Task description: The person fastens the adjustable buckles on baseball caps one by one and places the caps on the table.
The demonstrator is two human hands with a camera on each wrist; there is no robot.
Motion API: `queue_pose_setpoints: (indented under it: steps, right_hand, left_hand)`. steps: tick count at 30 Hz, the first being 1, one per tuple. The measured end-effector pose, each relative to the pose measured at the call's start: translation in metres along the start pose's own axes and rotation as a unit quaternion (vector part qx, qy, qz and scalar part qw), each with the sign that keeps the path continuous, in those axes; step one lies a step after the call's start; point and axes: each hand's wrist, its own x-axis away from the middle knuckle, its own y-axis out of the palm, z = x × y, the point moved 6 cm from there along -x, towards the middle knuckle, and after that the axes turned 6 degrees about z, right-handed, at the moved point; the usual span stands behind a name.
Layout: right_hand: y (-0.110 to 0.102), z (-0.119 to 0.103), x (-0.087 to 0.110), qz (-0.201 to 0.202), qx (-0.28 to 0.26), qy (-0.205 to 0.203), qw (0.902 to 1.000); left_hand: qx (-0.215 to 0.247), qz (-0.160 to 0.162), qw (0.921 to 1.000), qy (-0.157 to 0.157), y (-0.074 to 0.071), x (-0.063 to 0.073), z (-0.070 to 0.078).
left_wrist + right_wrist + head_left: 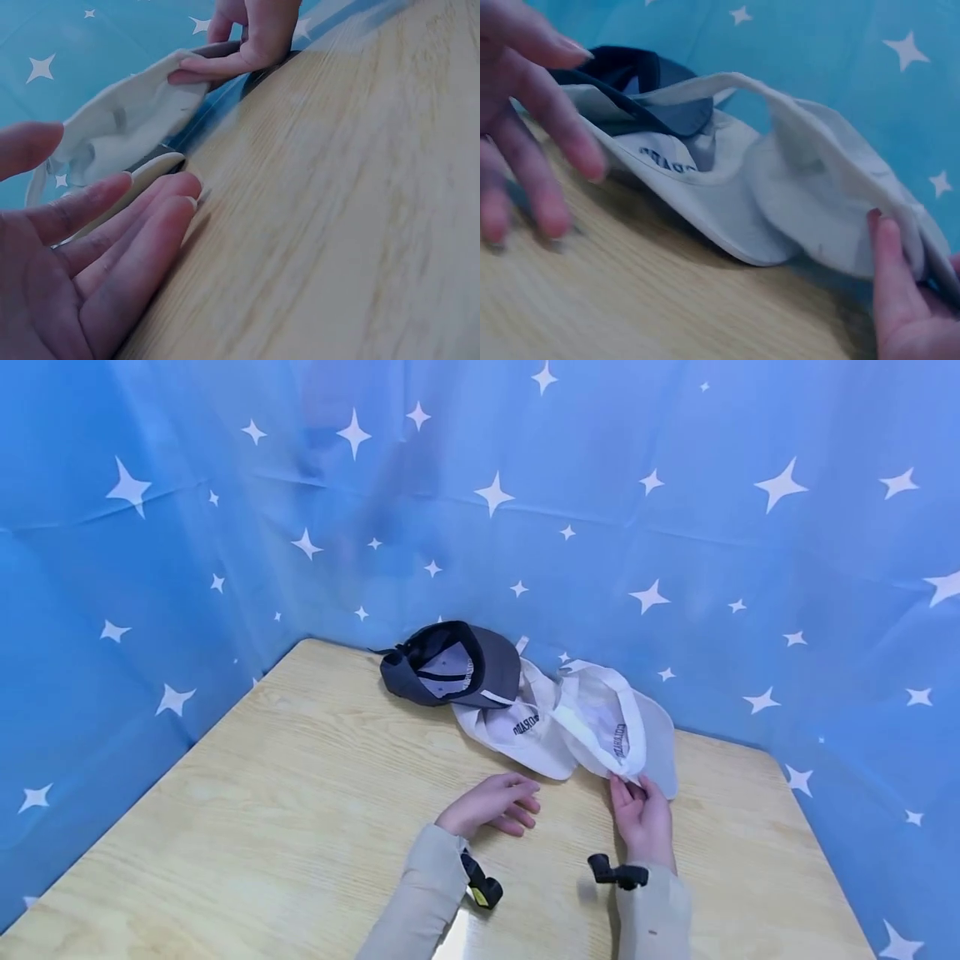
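Observation:
A white cap lies at the right of a row of caps, its open inside facing up and its brim to the right. My right hand pinches the near edge of this cap between thumb and fingers, as the right wrist view also shows. Left of it lies another white cap with dark lettering, partly covered by a dark grey cap. My left hand hovers just in front of the caps, fingers loosely spread and holding nothing; its palm shows in the left wrist view.
The caps lie at the back of a light wooden table, close against a blue curtain with white stars. The curtain also runs along the table's left and right sides. Each wrist wears a black camera strap.

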Motion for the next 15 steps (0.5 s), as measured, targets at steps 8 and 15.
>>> queue_pose_setpoints:
  steps: [8,15]
  right_hand:
    - [-0.007,0.016,0.013,-0.028,-0.038,-0.007,0.9989]
    - [-0.008,0.023,0.02,-0.032,-0.031,-0.026,0.9987]
  left_hand:
    - [0.012,-0.005,0.9998,0.013,0.001,-0.002,-0.003]
    - [0.008,-0.012,0.9993,0.036,0.005,-0.003,0.002]
